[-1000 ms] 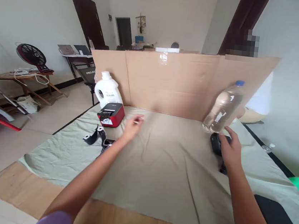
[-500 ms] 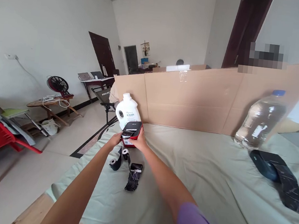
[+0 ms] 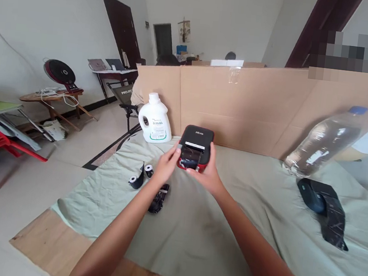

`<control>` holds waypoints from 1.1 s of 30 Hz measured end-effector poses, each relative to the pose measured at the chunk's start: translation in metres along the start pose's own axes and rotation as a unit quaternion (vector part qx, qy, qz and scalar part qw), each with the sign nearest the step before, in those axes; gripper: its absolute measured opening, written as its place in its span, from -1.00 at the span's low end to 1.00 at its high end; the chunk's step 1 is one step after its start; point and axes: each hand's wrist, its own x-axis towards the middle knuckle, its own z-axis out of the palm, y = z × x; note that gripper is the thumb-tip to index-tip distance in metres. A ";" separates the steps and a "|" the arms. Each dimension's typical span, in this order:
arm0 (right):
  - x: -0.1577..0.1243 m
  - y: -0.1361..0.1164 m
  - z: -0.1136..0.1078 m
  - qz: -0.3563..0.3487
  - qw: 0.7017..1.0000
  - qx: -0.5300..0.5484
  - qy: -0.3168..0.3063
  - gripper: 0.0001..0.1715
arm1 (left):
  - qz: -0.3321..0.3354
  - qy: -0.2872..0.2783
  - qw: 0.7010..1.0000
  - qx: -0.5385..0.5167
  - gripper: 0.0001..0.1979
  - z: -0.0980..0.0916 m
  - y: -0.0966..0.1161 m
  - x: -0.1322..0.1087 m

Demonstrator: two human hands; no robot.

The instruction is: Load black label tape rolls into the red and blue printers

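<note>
Both my hands hold a small red and black label printer lifted above the cloth-covered table. My left hand grips its left side, fingers curled. My right hand grips its right and lower side. Just left of my left arm lie two small paper rolls with black wrapping and a crumpled black wrapper. A white detergent jug stands behind them near the cardboard wall.
A cardboard screen runs along the table's back. A clear water bottle with a blue cap leans at the right, with a dark mouse on a black bag below it. A fan, side tables and red chair stand at left.
My right hand left the dark mouse and crossed to the printer. Both hands took hold of the printer beside the jug, lifted it and brought it towards the table's middle.
</note>
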 end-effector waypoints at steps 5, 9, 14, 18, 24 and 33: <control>-0.092 -0.034 -0.050 0.095 0.993 -0.045 0.052 0.45 | -0.062 -0.083 0.990 -0.097 -0.32 0.066 0.004 -0.093; -0.138 -0.034 -0.062 0.129 0.988 -0.056 0.068 0.43 | -0.116 -0.111 0.972 -0.169 -0.25 0.090 -0.008 -0.135; -0.153 -0.025 -0.063 0.106 0.984 -0.107 0.094 0.41 | -0.092 -0.133 0.977 -0.139 -0.26 0.091 -0.011 -0.141; -0.152 -0.019 -0.066 0.107 0.977 -0.150 0.110 0.40 | -0.089 -0.139 0.982 -0.092 -0.28 0.087 -0.013 -0.141; -0.161 -0.003 -0.069 0.061 0.975 -0.166 0.132 -0.12 | -0.083 -0.145 0.983 -0.075 -0.34 0.083 -0.018 -0.137; -0.166 -0.006 -0.065 0.033 0.968 -0.211 0.130 -0.17 | -0.071 -0.145 0.982 -0.102 -0.33 0.083 -0.019 -0.140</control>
